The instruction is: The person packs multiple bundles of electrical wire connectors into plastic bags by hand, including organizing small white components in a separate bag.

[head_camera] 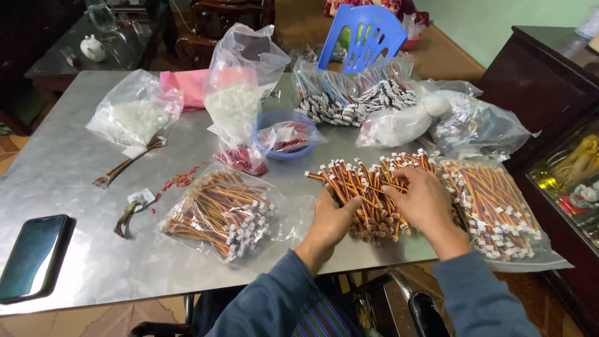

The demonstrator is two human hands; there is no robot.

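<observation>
A loose pile of short orange, red and black wire harnesses with white connectors point(359, 181) lies on the metal table point(68, 168) near its front edge. My left hand point(329, 219) grips the pile's left side, thumb over the wires. My right hand point(424, 201) lies flat on top of the pile, fingers spread and pressing the wires. Just right of it sits a clear bag full of the same harnesses point(499, 206). Another sealed bag of harnesses point(218, 215) rests to the left of my left hand.
A black phone point(32, 256) lies at the front left. Bags of white connectors point(134, 115) point(236, 103), a blue bowl point(269, 125), red parts point(240, 159), and bags of blue-wired harnesses point(349, 93) fill the back. A blue plastic chair point(368, 34) and dark cabinet point(549, 81) stand beyond.
</observation>
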